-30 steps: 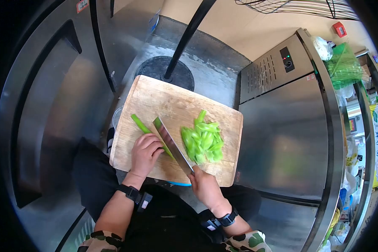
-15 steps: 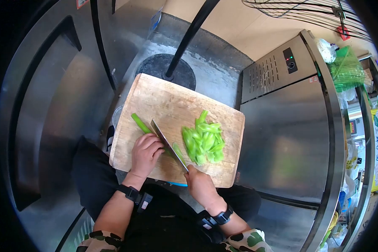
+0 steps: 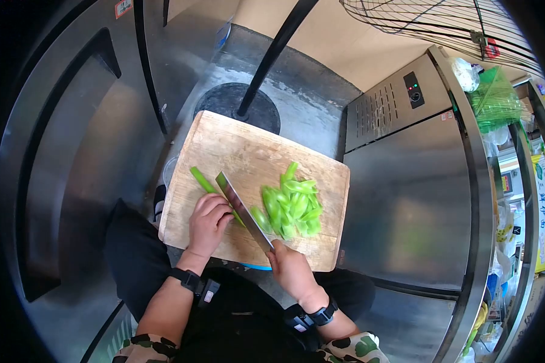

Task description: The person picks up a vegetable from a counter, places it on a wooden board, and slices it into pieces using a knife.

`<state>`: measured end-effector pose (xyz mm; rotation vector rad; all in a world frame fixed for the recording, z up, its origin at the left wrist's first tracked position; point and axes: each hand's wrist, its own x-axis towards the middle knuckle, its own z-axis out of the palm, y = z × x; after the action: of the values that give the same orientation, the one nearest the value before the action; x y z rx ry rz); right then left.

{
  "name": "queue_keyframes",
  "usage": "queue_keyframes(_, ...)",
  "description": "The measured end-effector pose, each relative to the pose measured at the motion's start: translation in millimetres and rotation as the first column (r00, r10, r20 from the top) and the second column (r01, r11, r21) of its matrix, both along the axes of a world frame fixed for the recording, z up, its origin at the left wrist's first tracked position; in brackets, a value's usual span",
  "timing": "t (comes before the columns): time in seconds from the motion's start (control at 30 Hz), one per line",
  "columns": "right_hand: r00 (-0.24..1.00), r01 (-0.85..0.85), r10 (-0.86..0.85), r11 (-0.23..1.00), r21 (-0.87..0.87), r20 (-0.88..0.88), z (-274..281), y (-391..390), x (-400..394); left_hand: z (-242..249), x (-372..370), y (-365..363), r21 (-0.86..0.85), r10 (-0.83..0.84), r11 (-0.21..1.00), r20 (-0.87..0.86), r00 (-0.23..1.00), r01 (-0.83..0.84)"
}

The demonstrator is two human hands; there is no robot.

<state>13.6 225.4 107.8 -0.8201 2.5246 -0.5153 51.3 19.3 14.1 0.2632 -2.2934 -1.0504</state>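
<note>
My left hand (image 3: 206,225) has its fingers curled over a green stalk (image 3: 203,179), which looks like celery, pinning it to the wooden cutting board (image 3: 239,145). The stalk's far end sticks out beyond my fingers. In my right hand (image 3: 293,269) is the handle of a cleaver (image 3: 243,210). Its long blade slants across the board, close beside my left fingertips. Just right of the blade lies a fresh pale green slice (image 3: 260,219). Farther right is a pile of slanted green slices (image 3: 297,202).
The board rests over my lap. Behind it a black pole rises from a round black base (image 3: 248,100). A steel cabinet (image 3: 409,199) stands to the right, a steel door (image 3: 82,163) to the left. At upper right are a wire rack (image 3: 442,27) and a green bag (image 3: 495,100).
The cleaver blade has tilted so more of its face shows, and the slice beside it has shifted slightly right, toward the pile. My left hand stays on the stalk.
</note>
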Motion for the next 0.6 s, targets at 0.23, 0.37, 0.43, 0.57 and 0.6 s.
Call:
queue_keyframes(0.23, 1.000, -0.007, 0.007, 1.000, 0.021, -0.008, 2, -3, 1, 0, 0, 0, -0.009, 0.009, 1.000, 0.004, 1.000, -0.009)
queue_keyframes(0.37, 1.000, 0.007, -0.008, 0.998, 0.066, 0.013, 0, -11, 0, 0, 0, 1, -0.010, 0.010, 1.000, 0.009, 1.000, -0.009)
queue_keyframes(0.43, 1.000, 0.008, -0.007, 0.999, 0.038, -0.010, -20, -17, -1, -1, -1, 1, -0.019, 0.008, 1.000, 0.005, 1.000, -0.008)
queue_keyframes(0.57, 1.000, -0.013, 0.012, 1.000, -0.025, -0.023, -31, -16, -9, -3, 0, 5, -0.046, -0.040, 0.998, 0.014, 0.999, 0.040)
queue_keyframes(0.6, 0.999, 0.032, -0.032, 0.999, -0.034, -0.021, -30, -11, -11, -3, 1, 10, -0.059, -0.082, 0.995, 0.036, 0.996, 0.084)
